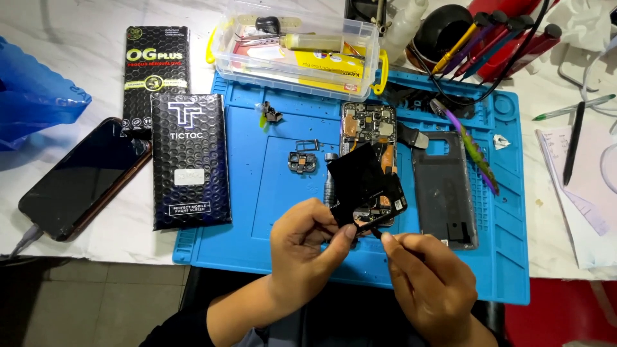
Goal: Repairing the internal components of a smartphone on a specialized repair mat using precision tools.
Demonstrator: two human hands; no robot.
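Note:
My left hand [307,247] pinches the lower edge of a black film or cover sheet [361,183] lifted off an opened phone [369,138] that lies on the blue work mat [270,212]. My right hand [429,279] meets it at the same corner, thumb and forefinger closed on a thin dark tool whose tip touches the sheet's edge. The phone's circuit board shows at its top end. Its dark back cover [445,189] lies just to the right on the mat.
A camera module [303,161] and a small SIM tray [308,144] lie left of the phone. A clear plastic box [297,48] stands behind. Two black screen-protector packs [189,160] and a dark phone [83,177] lie left. Tools, pens and paper sit right.

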